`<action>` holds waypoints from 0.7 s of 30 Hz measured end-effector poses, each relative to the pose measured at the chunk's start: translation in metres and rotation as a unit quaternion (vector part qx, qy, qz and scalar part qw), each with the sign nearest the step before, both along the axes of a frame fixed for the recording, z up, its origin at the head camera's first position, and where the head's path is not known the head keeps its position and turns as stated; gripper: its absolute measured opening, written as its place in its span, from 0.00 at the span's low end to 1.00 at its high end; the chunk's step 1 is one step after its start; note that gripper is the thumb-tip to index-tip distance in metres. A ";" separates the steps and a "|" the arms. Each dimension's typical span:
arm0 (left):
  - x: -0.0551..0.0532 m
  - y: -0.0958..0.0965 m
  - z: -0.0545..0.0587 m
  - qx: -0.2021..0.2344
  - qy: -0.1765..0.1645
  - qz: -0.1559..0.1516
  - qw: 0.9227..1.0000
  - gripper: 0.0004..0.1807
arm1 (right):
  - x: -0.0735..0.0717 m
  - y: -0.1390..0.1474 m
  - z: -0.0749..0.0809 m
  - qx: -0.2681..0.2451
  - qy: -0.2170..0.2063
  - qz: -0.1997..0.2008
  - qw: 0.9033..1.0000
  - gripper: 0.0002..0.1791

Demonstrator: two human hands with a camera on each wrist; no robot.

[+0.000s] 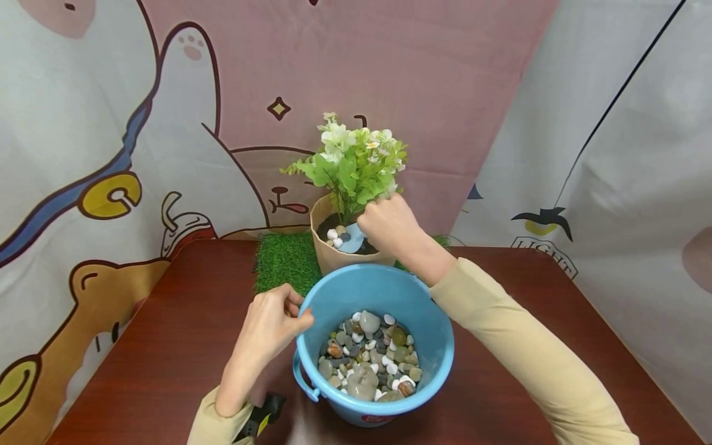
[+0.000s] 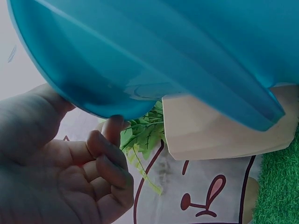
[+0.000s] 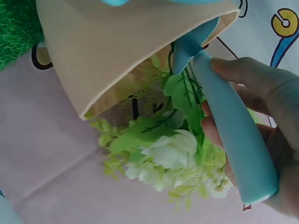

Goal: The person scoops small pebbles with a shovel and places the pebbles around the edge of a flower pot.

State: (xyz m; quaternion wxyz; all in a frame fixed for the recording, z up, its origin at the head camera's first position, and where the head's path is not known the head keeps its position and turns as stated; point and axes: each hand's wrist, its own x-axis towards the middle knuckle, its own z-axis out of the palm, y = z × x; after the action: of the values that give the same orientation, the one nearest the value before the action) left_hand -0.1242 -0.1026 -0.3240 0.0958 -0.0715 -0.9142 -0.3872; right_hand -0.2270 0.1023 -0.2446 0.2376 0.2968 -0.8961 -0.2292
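My right hand (image 1: 389, 225) grips the light blue handle (image 3: 236, 135) of a small trowel. The trowel's blade (image 1: 353, 239) is inside a beige planter (image 1: 329, 258), beside white and grey pebbles (image 1: 335, 237) on dark soil. Green stems and white flowers (image 1: 356, 157) rise from this planter. In front of it stands a blue bucket (image 1: 356, 290) holding many mixed pebbles (image 1: 374, 355). At the bucket's left rim, my left hand (image 1: 271, 322) pinches the edge between thumb and fingers, as the left wrist view (image 2: 70, 163) also shows.
Artificial grass (image 1: 285, 256) lies under and beside the planter on a dark red-brown table (image 1: 183, 346). A cartoon-printed cloth (image 1: 445, 74) hangs close behind. The bucket's handle (image 1: 303, 378) hangs down on its left side.
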 end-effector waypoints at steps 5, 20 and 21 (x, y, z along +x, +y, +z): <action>0.000 0.000 0.000 0.001 -0.001 -0.001 1.000 0.06 | 0.004 -0.007 0.001 0.019 0.020 0.001 1.000 0.26; 0.001 0.001 0.001 0.000 -0.001 0.000 1.000 0.06 | 0.019 0.007 -0.005 -0.049 0.084 -0.004 0.995 0.17; 0.001 0.001 0.001 -0.001 0.000 0.000 1.000 0.06 | 0.020 0.010 -0.006 -0.059 0.084 -0.005 0.995 0.15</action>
State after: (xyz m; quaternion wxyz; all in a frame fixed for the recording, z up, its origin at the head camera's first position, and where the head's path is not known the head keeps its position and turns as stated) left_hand -0.1232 -0.1020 -0.3229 0.0954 -0.0713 -0.9147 -0.3863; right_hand -0.2065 0.1119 -0.2507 0.3280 0.2576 -0.8864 -0.2010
